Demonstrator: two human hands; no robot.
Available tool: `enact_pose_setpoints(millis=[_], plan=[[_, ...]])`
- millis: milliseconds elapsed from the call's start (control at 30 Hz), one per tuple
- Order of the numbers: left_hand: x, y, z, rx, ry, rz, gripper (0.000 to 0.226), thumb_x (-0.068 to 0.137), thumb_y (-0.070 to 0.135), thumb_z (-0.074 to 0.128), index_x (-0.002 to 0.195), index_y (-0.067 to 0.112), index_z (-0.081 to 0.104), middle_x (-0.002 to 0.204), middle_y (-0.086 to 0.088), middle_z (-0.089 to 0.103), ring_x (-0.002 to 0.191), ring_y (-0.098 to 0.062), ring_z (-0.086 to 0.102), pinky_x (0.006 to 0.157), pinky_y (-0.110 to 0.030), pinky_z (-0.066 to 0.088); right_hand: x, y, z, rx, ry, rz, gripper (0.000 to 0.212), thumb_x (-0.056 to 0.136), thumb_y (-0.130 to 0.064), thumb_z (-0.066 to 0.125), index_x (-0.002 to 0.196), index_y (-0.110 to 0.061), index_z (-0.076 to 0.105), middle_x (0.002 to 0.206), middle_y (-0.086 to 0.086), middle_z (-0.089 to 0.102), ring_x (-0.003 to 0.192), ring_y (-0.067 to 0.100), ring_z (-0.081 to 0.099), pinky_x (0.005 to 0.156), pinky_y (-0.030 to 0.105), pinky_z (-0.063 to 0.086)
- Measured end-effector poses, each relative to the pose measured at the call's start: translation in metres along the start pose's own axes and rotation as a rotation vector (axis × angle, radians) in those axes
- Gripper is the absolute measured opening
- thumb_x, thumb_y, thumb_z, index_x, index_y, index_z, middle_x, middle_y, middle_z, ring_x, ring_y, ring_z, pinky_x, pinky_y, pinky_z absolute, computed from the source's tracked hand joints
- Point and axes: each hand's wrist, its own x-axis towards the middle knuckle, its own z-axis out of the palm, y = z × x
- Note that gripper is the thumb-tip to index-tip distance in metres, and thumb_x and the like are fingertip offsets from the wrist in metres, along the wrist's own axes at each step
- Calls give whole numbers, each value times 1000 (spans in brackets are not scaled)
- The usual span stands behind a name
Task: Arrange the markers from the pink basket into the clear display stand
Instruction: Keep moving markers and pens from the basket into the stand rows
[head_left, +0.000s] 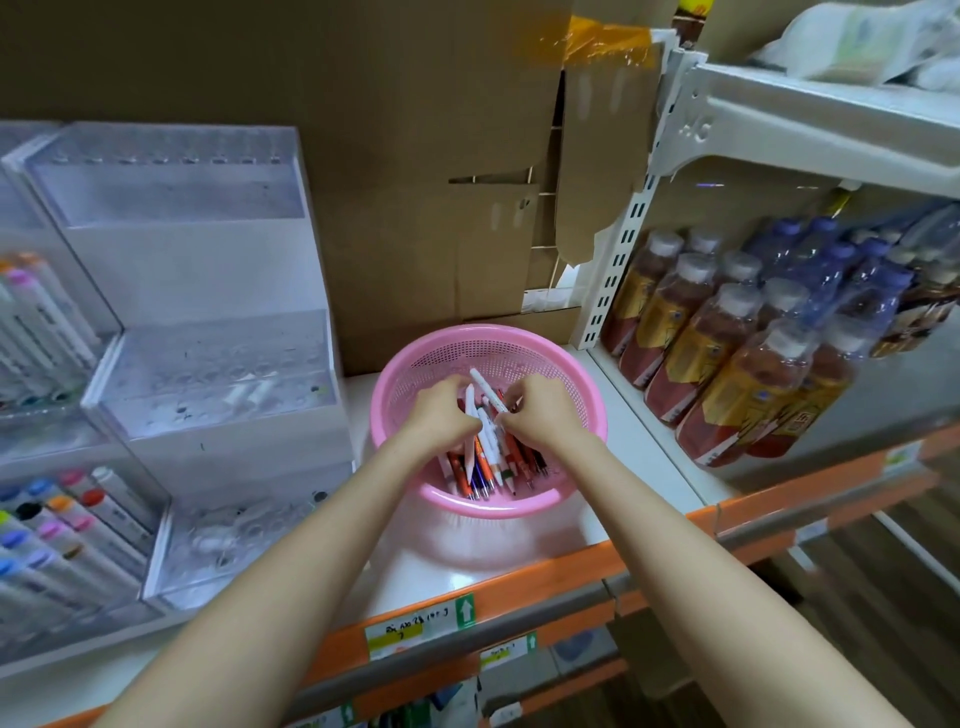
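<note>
1. Both hands are inside the pink basket (493, 332), side by side and nearly touching. The left hand (441, 410) has its fingers curled down onto the markers (485, 462) and seems to grip a few. The right hand (543, 413) pinches one white marker (485, 389) near its lower end.
2. The markers lie in a loose bundle under and between the hands. Their long axes run mostly away from the person, tips toward the near rim. The pinched white marker slants up and to the left, its free end above the left hand's knuckles.
3. The clear display stand (208, 374) is to the left of both hands, just beside the basket, with stepped tiers rising away from the person. The left hand is the nearer one, so my guess is that the carry goes leftward and the markers get tipped upright to drop into the holes (most holes look unfilled, though the plastic is hazy).
4. Basket and stand share a white shelf (639, 457) with an orange front edge. The basket leaves little bare shelf beyond the right hand.
5. Farther left than the stand is a second stand (62, 519) full of capped markers. To the right of the hands are wrapped bottles (727, 364), and past the basket stands cardboard (389, 208).
</note>
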Motion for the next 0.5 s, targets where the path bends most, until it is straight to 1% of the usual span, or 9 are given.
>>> enact_pose_setpoints(millis=[33, 100, 167, 200, 233, 300, 400, 433, 500], plan=[[0, 0, -1, -10, 7, -1, 56, 79, 0, 59, 131, 17, 48, 96, -9, 64, 71, -21, 64, 61, -30, 56, 1, 1, -2, 67, -2, 21, 4, 76, -8, 67, 75, -5, 69, 67, 8, 63, 66, 23, 58, 54, 30, 41], [1, 1, -2, -38, 31, 5, 61, 77, -3, 60, 133, 17, 46, 92, -8, 60, 67, -20, 62, 57, -30, 54, 1, 2, -5, 199, -10, 66, 9, 74, -9, 71, 77, 0, 69, 71, 13, 68, 67, 25, 62, 60, 34, 48], [2, 2, -3, -65, 49, 37, 63, 78, -4, 61, 134, 18, 45, 92, -7, 57, 65, -17, 60, 55, -27, 51, -1, 1, -11, 327, -40, 89, 14, 75, -8, 73, 84, 2, 68, 75, 14, 70, 67, 23, 64, 67, 36, 53], [2, 3, -3, -65, 58, 62, 64, 78, -5, 62, 135, 19, 45, 95, -6, 57, 66, -16, 60, 56, -26, 51, -3, 0, -13, 388, -65, 91, 18, 76, -6, 73, 91, -1, 66, 76, 12, 69, 67, 22, 64, 69, 37, 55], [2, 3, -4, -59, 71, 88, 64, 78, -5, 63, 135, 20, 45, 101, -7, 59, 69, -16, 60, 59, -26, 52, -4, 0, -15, 444, -91, 83, 27, 77, -4, 72, 102, -5, 62, 77, 10, 66, 67, 21, 64, 70, 38, 57], [2, 5, -5, -48, 99, 129, 64, 78, -4, 65, 135, 20, 46, 109, -6, 61, 75, -16, 61, 63, -27, 54, -9, 0, -17, 505, -129, 37, 52, 77, 2, 69, 124, -12, 51, 76, 5, 57, 66, 21, 62, 71, 43, 59], [-3, 7, -5, -68, 134, 182, 63, 78, -4, 64, 133, 22, 47, 88, -2, 63, 68, -12, 58, 61, -27, 52, -14, 1, -21, 548, -156, -33, 81, 78, 6, 67, 143, -27, 32, 81, 9, 52, 70, 22, 60, 69, 46, 59], [-5, 8, -5, -74, 153, 206, 62, 78, -4, 63, 131, 24, 47, 84, 0, 62, 67, -9, 58, 60, -23, 51, -17, 0, -23, 568, -163, -57, 85, 78, 7, 66, 144, -31, 29, 83, 10, 52, 71, 23, 61, 68, 46, 60], [-12, 11, -9, -83, 194, 262, 61, 77, -4, 62, 130, 25, 49, 80, 6, 60, 68, -4, 57, 57, -14, 47, -22, -4, -28, 576, -143, -117, 86, 77, 8, 65, 142, -36, 30, 85, 9, 53, 74, 24, 62, 67, 48, 60]])
